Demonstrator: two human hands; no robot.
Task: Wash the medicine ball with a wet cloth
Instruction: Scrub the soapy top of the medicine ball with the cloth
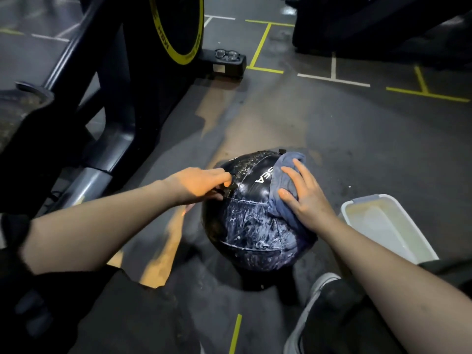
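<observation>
A black medicine ball (252, 226) with white lettering sits on the dark gym floor in front of me, its near face streaked with white suds. A blue-grey wet cloth (286, 175) is draped over the ball's upper right side. My right hand (304, 192) lies flat on the cloth with fingers spread, pressing it against the ball. My left hand (201, 185) grips the ball's upper left edge, fingers curled onto its textured panel, steadying it.
A white plastic tub (390, 226) with cloudy water stands just right of the ball. A dark exercise machine (109, 98) with a yellow-rimmed wheel fills the left; glasses (228, 54) rest on its foot. My shoe (321, 284) is below the ball.
</observation>
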